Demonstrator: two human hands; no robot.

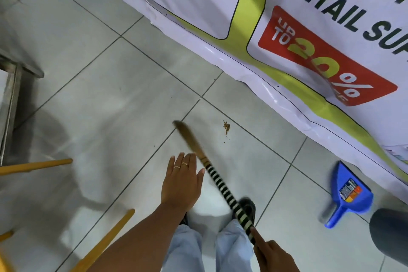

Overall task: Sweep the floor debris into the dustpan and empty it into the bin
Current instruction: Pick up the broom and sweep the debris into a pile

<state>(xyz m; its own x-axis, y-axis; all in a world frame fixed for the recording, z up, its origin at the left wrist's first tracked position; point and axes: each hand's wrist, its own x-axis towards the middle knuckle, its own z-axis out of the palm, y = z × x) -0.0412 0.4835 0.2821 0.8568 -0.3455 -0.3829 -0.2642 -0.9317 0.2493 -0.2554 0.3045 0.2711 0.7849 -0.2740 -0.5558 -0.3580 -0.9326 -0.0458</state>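
A small heap of brown crumbs lies on the grey floor tiles, with a few stray specks around it. My right hand grips the black-and-white striped handle of a broom; its blurred brown bristle tip points up-left, just left of the crumbs. My left hand hovers flat and open over the floor, fingers spread, left of the broom handle and holding nothing. A blue dustpan lies on the floor at the right, its handle toward me, well apart from the crumbs.
A large printed banner runs along the floor edge from top centre to the right. A dark rounded bin shows at the right edge. Wooden legs and a metal frame stand at the left. My feet are below.
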